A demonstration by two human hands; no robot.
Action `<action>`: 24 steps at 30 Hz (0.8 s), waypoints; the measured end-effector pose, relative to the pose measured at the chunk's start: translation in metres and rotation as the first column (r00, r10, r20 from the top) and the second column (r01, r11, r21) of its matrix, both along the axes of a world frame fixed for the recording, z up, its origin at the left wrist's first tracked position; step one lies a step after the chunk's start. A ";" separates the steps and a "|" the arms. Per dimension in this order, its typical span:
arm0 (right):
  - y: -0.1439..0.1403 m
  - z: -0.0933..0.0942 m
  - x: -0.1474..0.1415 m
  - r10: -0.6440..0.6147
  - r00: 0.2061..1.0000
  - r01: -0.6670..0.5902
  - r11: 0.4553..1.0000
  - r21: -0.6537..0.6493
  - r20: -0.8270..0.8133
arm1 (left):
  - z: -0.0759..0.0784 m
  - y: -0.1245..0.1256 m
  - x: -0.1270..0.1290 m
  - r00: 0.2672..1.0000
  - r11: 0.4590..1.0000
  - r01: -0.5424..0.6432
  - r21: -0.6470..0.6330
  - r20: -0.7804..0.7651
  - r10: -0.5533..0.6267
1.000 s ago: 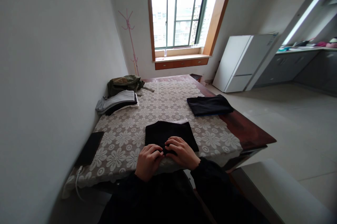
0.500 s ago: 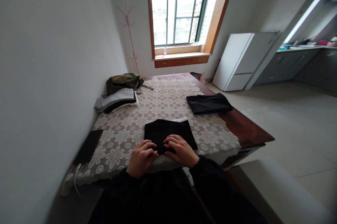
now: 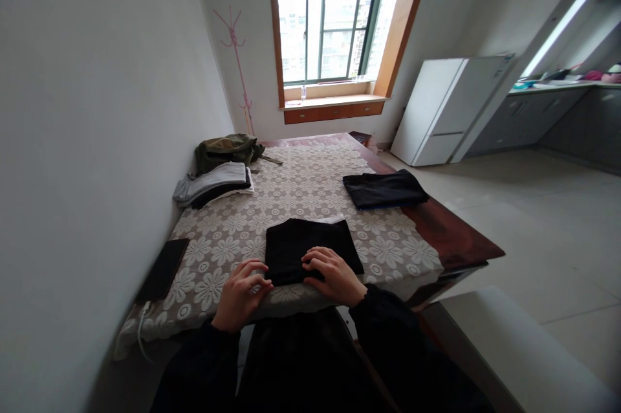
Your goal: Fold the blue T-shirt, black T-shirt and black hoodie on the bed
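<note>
On the folded black cloth (image 3: pixel 310 248), your right hand (image 3: pixel 332 274) lies flat, fingers spread; your left hand (image 3: pixel 240 293), half open, touches its near-left corner, gripping nothing.

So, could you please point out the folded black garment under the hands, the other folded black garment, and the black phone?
Folded black garment under the hands (image 3: pixel 310 241), head view, its centre.
Other folded black garment (image 3: pixel 384 188), head view, its middle.
Black phone (image 3: pixel 162 268), head view, its screen.
</note>
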State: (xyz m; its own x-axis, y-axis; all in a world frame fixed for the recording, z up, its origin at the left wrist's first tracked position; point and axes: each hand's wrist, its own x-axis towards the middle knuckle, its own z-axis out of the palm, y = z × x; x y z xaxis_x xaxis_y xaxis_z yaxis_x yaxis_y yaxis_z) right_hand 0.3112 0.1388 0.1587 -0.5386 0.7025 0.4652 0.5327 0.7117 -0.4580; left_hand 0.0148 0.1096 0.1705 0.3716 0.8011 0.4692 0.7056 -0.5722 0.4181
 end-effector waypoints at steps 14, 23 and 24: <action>0.000 -0.001 0.000 -0.005 1.000 0.005 1.000 0.017 0.001 | 0.005 -0.002 -0.004 0.999 0.999 -0.032 -0.037 -0.011 0.031; -0.001 0.000 0.000 -0.002 1.000 0.002 1.000 0.007 0.005 | -0.001 -0.006 -0.002 0.997 0.994 -0.073 -0.085 -0.010 0.073; -0.001 -0.001 0.000 0.000 1.000 0.000 1.000 0.009 0.005 | 0.000 -0.006 -0.001 0.997 0.994 -0.071 -0.081 -0.025 0.069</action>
